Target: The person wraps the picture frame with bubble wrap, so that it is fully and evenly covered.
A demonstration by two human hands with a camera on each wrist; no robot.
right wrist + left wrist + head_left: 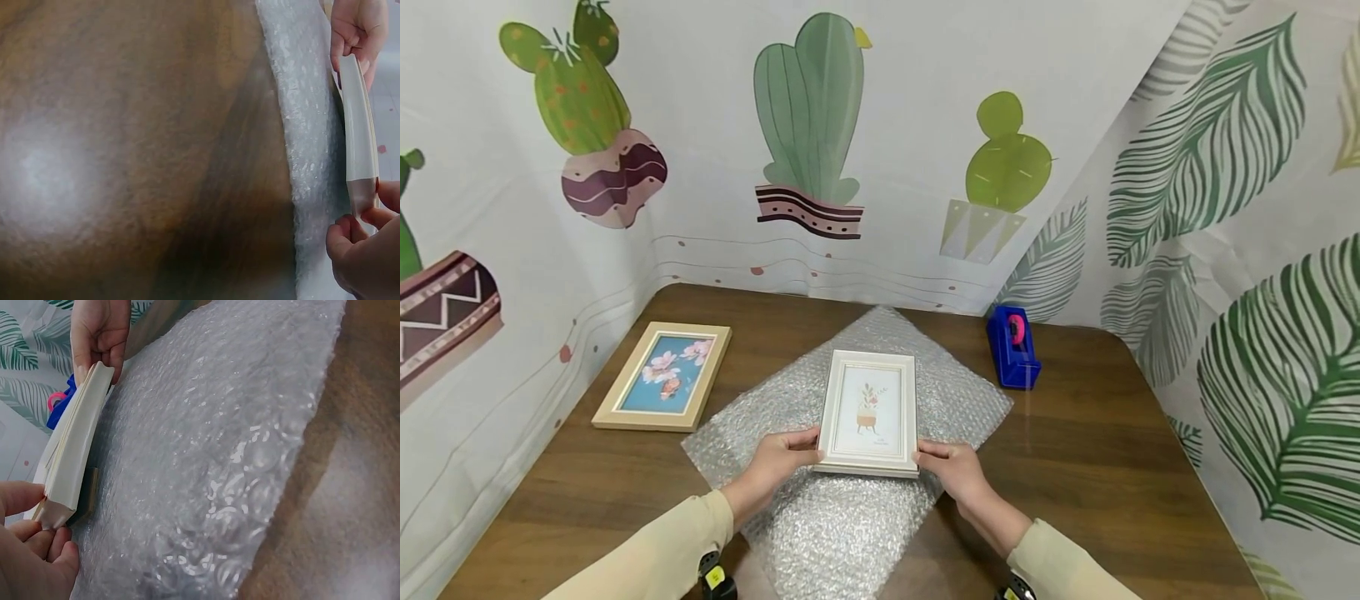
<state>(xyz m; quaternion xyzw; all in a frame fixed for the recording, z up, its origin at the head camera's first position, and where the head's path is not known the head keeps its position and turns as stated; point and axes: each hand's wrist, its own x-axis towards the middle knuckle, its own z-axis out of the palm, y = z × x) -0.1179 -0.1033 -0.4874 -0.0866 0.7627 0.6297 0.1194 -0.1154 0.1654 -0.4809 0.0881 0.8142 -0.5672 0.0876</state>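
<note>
Both hands hold a white picture frame (868, 414) with a potted-plant print, face up over the bubble wrap (842, 533). My left hand (772, 467) pinches its left edge near the lower corner, thumb on top and fingers curled beneath. At the opposite lower corner, my right hand (957, 475) grips the right edge the same way. In the left wrist view, the frame's thick white side (78, 447) is tilted above the wrap, and a dark, gold-edged piece (84, 497) shows under it. The right wrist view shows the same side (359, 125) between both hands.
A light wooden picture frame (602, 412) with a pink blossom picture lies at the left of the brown table (1097, 467). Back right stands a blue tape dispenser (1017, 354) with a pink core. Printed cactus and leaf cloth (895, 108) hangs behind and beside the table.
</note>
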